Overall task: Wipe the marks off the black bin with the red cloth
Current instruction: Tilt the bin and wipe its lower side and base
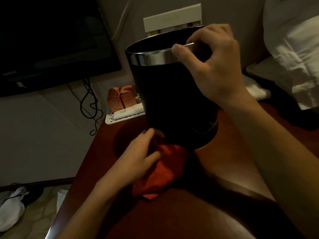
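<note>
The black bin (172, 94) is seen on the dark red-brown worktop (224, 161), tilted rather than upright: its long axis runs from the base, low and near the middle of the view, up to the open mouth, which is leaned toward the upper left. Only the lower edge of the base appears to be resting on the worktop. A shiny metal band (151, 57) is carried around the rim.

The rim is gripped by the right hand (214, 66) from above: the thumb is laid on the outside of the metal band while the fingers are curled over the edge into the opening, so the hand is clamped on the bin.

The red cloth (160, 175) is crumpled on the worktop just below the bin's base, its upper end tucked against the lower wall of the bin. It is held by the left hand (138, 156), whose fingers are curled into the cloth's upper folds, close against the foot of the bin; the fingertips are blurred.

Behind the bin, a white perforated tray (110, 120) is seen at the far edge of the worktop, with orange boxes (117, 99) standing in it. A dark screen (51, 40) and hanging black cables (89, 104) are seen to the left, and white bedding (293, 40) to the right.
</note>
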The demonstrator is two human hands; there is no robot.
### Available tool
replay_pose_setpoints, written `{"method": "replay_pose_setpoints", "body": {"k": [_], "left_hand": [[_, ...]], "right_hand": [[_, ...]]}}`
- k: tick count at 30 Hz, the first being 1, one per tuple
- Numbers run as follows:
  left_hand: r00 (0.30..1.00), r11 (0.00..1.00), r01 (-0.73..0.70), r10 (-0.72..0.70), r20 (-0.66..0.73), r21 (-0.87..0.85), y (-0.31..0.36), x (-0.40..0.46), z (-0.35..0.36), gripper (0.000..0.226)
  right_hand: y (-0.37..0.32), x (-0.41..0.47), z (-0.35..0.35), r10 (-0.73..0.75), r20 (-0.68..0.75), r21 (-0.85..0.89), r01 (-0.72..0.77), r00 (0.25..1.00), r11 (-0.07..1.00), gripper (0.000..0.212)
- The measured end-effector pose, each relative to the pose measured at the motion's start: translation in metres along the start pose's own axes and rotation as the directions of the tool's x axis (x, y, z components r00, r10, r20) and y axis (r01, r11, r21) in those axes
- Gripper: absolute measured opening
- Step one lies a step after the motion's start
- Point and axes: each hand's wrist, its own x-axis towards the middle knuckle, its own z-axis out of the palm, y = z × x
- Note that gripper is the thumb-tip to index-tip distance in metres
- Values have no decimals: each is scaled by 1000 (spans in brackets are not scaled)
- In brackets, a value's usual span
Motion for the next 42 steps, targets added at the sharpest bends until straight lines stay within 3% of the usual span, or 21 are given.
{"method": "replay_pose_setpoints", "body": {"k": [3, 6, 8, 11, 15, 18, 21, 23, 27, 29, 32, 35, 40, 42], "left_hand": [[995, 988, 91, -86, -40, 123, -10, 7, 11, 54], [987, 969, 143, -155, 46, 201, -14, 10, 28, 74], [966, 954, 193, -226, 127, 230, -14, 10, 39, 74], [968, 975, 222, -223, 119, 21, -8, 5, 49, 55], [977, 964, 161, -186, -102, -212, -5, -6, 50, 38], [928, 878, 130, -272, -255, -461, -8, -9, 47, 33], [906, 814, 109, -318, -280, -571, -14, -9, 45, 30], [913, 789, 116, -325, -248, -604, -14, -8, 44, 30], [962, 777, 217, -273, -6, -590, -10, -9, 38, 55], [972, 813, 230, -217, 89, -534, -6, -10, 35, 45], [989, 798, 146, -113, 94, -584, 3, -14, 30, 26], [997, 810, 2, 44, 64, -586, 7, -16, 22, 29], [984, 900, 12, 67, 165, -436, 4, -24, 21, 38], [969, 916, 5, 95, 229, -402, 1, -31, 20, 21]], "right_hand": [[0, 0, 1, -3, -16, 3, 3, 1000, 1000, 44], [-2, 0, 1, 4, -32, 4, -4, 999, 1000, 43], [-3, 0, 1, 9, -22, 6, -9, 1000, 1000, 43], [-3, 0, -1, 17, -18, 12, -17, 1000, 1000, 43], [-8, 0, -1, 17, 19, -40, -17, 1000, 999, 41], [-12, -2, 2, 10, 4, -71, -10, 1000, 997, 36], [-15, -3, 2, 1, 9, -78, 0, 1000, 997, 32], [-15, -3, 1, -2, 11, -75, 3, 1000, 997, 30], [-14, -3, 2, -6, 1, -65, 6, 1000, 998, 35], [-14, -3, 2, 0, 0, -66, 0, 1000, 998, 38], [-14, -4, 2, 0, -7, -55, 0, 1000, 998, 39], [-15, -4, 3, -2, -15, -50, 1, 1000, 999, 39], [-15, -4, 3, 2, -18, -48, -3, 1000, 999, 40], [-15, -5, 4, -3, -19, -42, 2, 1000, 999, 39]]}}
